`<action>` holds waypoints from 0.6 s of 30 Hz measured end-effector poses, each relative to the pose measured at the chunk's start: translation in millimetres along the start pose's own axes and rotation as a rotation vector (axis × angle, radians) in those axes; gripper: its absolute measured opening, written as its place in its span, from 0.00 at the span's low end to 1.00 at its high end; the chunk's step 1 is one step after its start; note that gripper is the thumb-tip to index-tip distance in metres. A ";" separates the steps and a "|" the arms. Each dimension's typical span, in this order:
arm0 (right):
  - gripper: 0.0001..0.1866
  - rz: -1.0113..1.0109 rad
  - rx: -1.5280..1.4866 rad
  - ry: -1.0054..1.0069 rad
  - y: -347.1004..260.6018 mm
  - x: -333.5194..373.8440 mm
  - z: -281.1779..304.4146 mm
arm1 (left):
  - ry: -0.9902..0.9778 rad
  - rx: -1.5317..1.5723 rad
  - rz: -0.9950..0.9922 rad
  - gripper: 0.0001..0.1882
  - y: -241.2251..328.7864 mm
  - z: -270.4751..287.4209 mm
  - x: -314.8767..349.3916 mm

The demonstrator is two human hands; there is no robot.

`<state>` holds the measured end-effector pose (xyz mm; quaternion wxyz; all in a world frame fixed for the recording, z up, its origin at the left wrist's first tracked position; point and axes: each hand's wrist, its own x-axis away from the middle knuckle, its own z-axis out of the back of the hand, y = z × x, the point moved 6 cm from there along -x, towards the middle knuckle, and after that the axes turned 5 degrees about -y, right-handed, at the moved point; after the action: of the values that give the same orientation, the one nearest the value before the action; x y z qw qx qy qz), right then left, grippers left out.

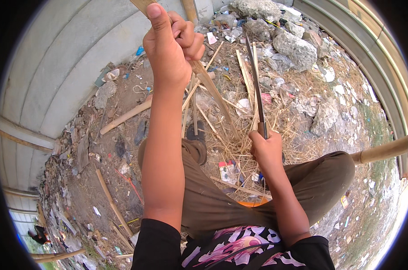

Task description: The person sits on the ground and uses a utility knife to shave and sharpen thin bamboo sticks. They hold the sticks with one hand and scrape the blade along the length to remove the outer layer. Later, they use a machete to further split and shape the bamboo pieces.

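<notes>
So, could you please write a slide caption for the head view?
Left fingers grip a strip, right fingers a knife, over littered ground.

A pale grey panel wall (60,58) bounds the left side. A ribbed barrier (364,45) bounds the right side. Large broken rocks (296,49) lie at the far right, with plastic litter around them. A blue scrap (140,51) lies far left, near the wall. A thin red strip (130,182) lies near left on littered ground (87,189).
</notes>
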<state>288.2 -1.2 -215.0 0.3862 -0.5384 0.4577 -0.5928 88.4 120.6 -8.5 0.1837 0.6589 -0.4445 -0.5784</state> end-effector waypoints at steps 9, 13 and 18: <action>0.17 0.238 -0.355 0.044 38.2 19.7 -16.9 | 0.055 0.142 -0.015 0.31 -22.3 -16.4 -10.1; 0.13 -0.548 -0.247 -0.202 99.6 16.2 -28.7 | 0.098 -0.032 0.008 0.35 -4.7 -12.9 -7.7; 0.15 0.116 -0.143 -0.099 -47.2 29.9 -7.8 | 0.086 -0.033 -0.012 0.35 -6.4 -5.7 -5.6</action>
<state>278.5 -15.3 -161.3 0.4027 -0.5658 0.5094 -0.5081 96.4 127.0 -8.5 0.2099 0.6827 -0.4226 -0.5579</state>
